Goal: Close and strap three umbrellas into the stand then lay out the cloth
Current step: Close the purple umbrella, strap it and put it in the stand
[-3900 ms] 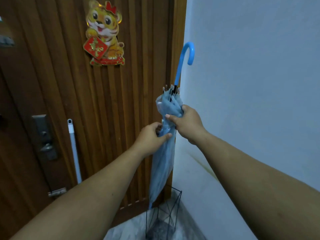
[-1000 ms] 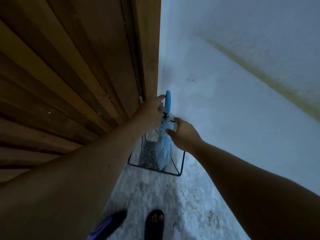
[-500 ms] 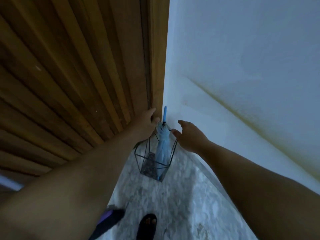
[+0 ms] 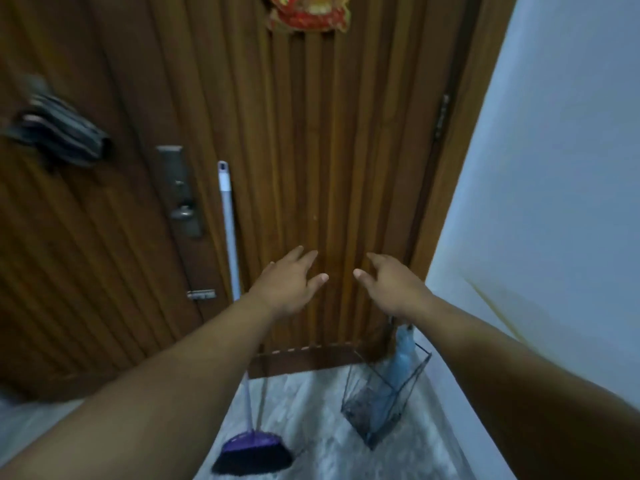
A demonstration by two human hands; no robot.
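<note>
1. Head view: both arms reach forward in front of a ribbed wooden door (image 4: pixel 311 150), and neither of the hands holds anything.
2. The left hand (image 4: pixel 289 287) is spread, palm down, its fingers loosely extended and its thumb pointing toward the other hand.
3. The right hand (image 4: pixel 391 289) is likewise spread and relaxed, fingers slightly bent, close to the left hand with a gap between the two thumbs.
4. The blue umbrella (image 4: pixel 401 362) stands folded in the wire stand (image 4: pixel 381 410), leaning toward the corner where the door frame meets the pale wall (image 4: pixel 554 168); its upper end is hidden behind the right wrist.
5. The wire stand is a dark open frame resting on the mottled pale floor (image 4: pixel 318 410), just beside the wall and below the right hand.
6. A broom (image 4: pixel 252 452) with a purple head and dark bristles rests on the floor to the left of the stand, its pale handle (image 4: pixel 227 220) leaning up against the door.
7. A metal lock plate with a knob (image 4: pixel 180 192) sits on the door just left of the broom handle.
8. A dark folded umbrella (image 4: pixel 59 129) hangs at the upper left, blurred.
9. A red and gold decoration (image 4: pixel 308 12) is stuck at the top of the door, cut off by the frame edge.
</note>
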